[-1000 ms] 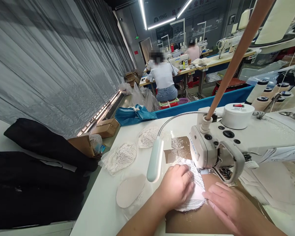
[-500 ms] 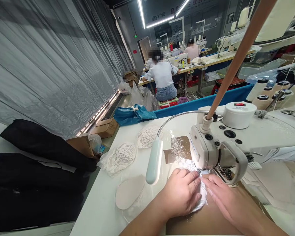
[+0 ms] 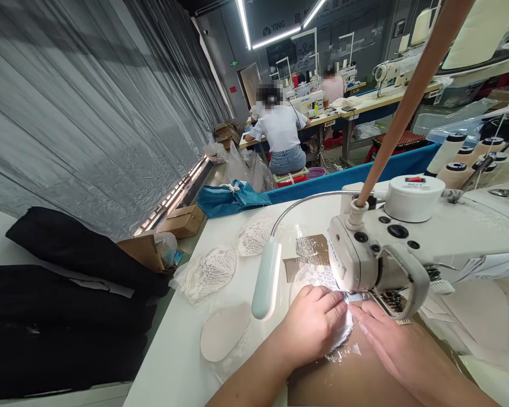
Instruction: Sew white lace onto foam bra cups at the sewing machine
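A white lace cup piece (image 3: 314, 275) lies beneath the head of a white sewing machine (image 3: 353, 254), its near end showing below my fingers. My left hand (image 3: 316, 322) is curled over this piece, fingers pressed together on it just left of the presser foot. Close beside it, my right hand (image 3: 384, 333) has its fingertips together at the right edge of the lace near the needle area. The needle itself is hidden by the machine head and fingers. A scrap of thread or film (image 3: 356, 349) sits on the brown surface between my wrists.
Two lace cups (image 3: 210, 271) and a plain beige cup (image 3: 224, 333) lie on the white table (image 3: 169, 350). A lamp (image 3: 266, 277) on a bent neck hangs left of the machine. Thread cones (image 3: 452, 175) stand behind. A person (image 3: 280, 130) sits at another machine ahead.
The lace piece has moved forward under the machine, away from me, so less shows below my left hand. Both hands stay nearly in place.
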`<control>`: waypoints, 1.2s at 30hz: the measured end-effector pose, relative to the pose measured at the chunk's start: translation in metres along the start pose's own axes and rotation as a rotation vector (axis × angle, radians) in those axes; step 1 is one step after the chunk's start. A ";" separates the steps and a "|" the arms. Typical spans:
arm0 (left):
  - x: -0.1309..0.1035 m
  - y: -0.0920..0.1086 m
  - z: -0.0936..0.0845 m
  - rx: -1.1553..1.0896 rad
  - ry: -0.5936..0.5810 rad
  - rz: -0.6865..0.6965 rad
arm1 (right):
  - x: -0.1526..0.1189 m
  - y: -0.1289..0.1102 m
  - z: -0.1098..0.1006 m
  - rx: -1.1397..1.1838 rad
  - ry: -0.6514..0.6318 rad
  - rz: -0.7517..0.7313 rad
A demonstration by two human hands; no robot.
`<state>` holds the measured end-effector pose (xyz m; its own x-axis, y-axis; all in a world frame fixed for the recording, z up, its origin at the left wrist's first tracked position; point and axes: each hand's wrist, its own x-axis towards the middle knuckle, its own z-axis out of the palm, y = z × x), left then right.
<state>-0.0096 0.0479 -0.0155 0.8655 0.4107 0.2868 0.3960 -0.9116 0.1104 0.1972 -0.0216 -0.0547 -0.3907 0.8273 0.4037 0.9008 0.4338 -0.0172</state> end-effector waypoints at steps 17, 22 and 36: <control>0.001 0.000 -0.010 -0.005 -0.015 -0.122 | -0.002 0.002 0.003 0.055 -0.019 0.102; -0.002 0.002 -0.019 -0.025 -0.090 -0.064 | -0.003 0.002 -0.001 0.080 0.001 0.161; -0.007 -0.007 -0.011 -0.021 -0.103 0.075 | 0.007 -0.005 -0.010 0.017 0.033 0.002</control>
<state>-0.0215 0.0516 -0.0081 0.9198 0.3399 0.1963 0.3231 -0.9396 0.1129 0.1917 -0.0212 -0.0429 -0.3820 0.8161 0.4336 0.8981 0.4384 -0.0339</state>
